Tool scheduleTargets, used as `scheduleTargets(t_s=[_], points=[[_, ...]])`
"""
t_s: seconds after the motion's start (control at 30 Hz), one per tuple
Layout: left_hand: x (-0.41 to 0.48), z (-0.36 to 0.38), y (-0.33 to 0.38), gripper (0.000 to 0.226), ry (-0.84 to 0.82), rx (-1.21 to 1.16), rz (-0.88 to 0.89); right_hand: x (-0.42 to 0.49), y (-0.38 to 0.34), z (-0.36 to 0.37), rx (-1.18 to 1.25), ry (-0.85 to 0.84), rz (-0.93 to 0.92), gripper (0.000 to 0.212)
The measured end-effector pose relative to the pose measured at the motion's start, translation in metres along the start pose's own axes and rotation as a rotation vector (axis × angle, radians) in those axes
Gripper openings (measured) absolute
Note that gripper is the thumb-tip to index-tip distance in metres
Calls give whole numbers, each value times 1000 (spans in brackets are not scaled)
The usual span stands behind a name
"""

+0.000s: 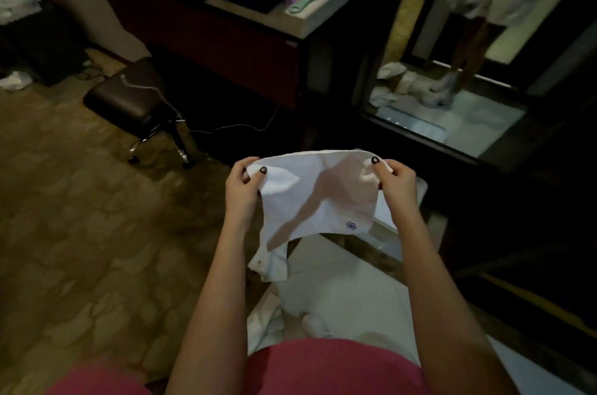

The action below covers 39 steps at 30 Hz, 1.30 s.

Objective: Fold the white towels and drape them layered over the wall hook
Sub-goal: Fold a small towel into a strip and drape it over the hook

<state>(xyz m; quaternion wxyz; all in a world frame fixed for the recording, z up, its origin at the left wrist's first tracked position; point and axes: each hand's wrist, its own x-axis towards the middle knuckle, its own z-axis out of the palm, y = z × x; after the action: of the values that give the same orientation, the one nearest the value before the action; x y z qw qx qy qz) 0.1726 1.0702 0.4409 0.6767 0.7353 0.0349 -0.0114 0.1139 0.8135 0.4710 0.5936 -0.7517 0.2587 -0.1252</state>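
I hold a small white towel (318, 201) spread in front of me at chest height. A small blue flower logo sits near its lower right corner. My left hand (242, 191) pinches the top left corner, and my right hand (395, 183) pinches the top right corner. The lower left part hangs folded under. More white towels (268, 320) lie crumpled on the floor below my arms. No wall hook is in view.
A dark stool (135, 100) with a cable stands on the patterned carpet at left. A dark desk (226, 26) with a comb and clutter is behind it. A floor mirror (452, 104) at right reflects legs and towels. White cloths (16, 4) lie far left.
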Motion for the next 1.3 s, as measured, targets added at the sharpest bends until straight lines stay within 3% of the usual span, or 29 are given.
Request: scheduleTargets(t_s=[0.2,0.47,0.87,1.07,1.17,1.3], points=[[-30,31,-5,9,-109,160,114,-70,20,-51,-34,281,82,26],[-75,104,27,2,-328,230,258,-153,29,-130,-29,568,96,18],[-203,257,64,15,-726,177,314,-243,70,-283,-61,935,123,18],[-292,341,78,21,-831,26,257,-283,84,-374,-58,962,126,16],[-337,382,83,22,-872,-32,220,-295,89,-418,-15,890,64,28],[-389,431,88,17,-989,-62,185,-305,96,-470,-32,777,107,16]])
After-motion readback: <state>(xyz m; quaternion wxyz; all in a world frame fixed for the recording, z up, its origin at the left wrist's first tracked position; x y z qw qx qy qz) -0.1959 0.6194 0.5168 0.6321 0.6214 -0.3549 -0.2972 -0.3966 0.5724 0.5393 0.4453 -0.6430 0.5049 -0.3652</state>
